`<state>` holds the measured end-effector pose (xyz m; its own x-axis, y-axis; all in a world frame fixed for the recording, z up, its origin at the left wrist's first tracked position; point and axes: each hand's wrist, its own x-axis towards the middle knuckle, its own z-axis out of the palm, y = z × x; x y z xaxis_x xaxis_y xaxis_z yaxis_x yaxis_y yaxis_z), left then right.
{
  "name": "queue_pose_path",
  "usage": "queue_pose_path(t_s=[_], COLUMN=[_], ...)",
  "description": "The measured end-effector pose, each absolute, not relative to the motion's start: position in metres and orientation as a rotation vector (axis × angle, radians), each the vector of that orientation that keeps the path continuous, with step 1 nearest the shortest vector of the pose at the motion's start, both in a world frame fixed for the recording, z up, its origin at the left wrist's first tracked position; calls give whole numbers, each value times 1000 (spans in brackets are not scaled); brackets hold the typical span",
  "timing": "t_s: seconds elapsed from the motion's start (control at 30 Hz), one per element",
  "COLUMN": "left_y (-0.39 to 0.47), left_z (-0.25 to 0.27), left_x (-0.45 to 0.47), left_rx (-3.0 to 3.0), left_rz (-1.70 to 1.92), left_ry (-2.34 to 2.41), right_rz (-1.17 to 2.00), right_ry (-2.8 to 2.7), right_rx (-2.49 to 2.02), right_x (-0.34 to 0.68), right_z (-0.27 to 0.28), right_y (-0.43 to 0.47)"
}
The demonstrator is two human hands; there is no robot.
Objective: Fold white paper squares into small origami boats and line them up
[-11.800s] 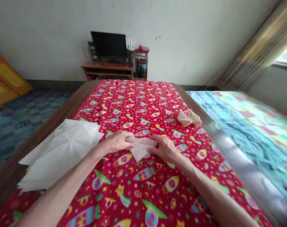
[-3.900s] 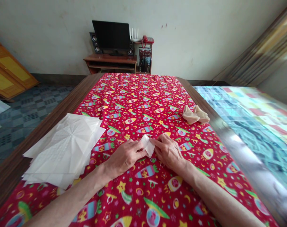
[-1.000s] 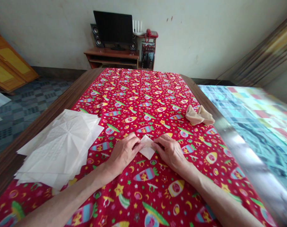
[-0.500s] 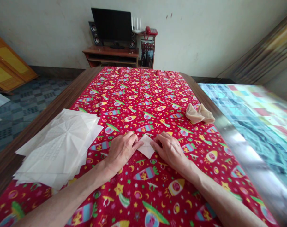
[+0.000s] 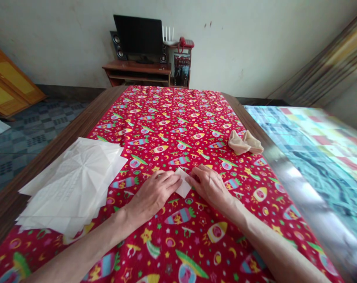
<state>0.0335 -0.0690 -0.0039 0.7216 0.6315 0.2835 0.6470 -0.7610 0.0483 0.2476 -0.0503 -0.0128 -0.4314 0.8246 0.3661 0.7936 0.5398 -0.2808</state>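
A small folded paper (image 5: 183,190), white and diamond-shaped, lies on the red patterned cloth (image 5: 166,243) between my hands. The fingers of my left hand (image 5: 158,188) are together, and their tips cover the paper's left side. My right hand (image 5: 210,182) has its fingers curled and pinches the right corner of the paper with thumb and forefinger. To the left of my left hand lies a loose stack of creased white paper sheets (image 5: 72,184), the top one marked with fold lines that meet near its middle.
Two cream folded paper pieces (image 5: 245,142) stand near the cloth's right edge. Beyond the table's wooden edge (image 5: 86,118) is a desk with a monitor (image 5: 140,39), speakers and a red telephone (image 5: 186,42). A bed with a checked cover (image 5: 322,137) is on the right.
My left hand has shifted right, its fingers now lying further over the folded paper. The right hand stays at the right corner. The view has tilted slightly.
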Motion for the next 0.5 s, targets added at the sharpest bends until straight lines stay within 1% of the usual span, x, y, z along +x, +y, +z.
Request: queue_pose_path(t_s=[0.07,0.2,0.33,0.43,0.5], left_y=[-75,-80,-80,-79,-80], left_z=[-2,-2,-2,-3,-4], left_x=[31,28,27,27,28], left_rx=[-2911,-2958,-2996,-2986,-2973], left_rz=[-393,-353,-340,-342,-336], left_ry=[-1024,-1110,-1135,-1154,-1159], right_rz=[75,44,90,104,46], right_ry=[-2314,-2326,-2353,-2334,-2369], right_rx=[-1335,-1401,-1502,-1476,-1351], right_x=[248,251,255,253,249], right_z=[-12,-8,-2,0,-2], right_y=[-52,-53,-52,-53,-56])
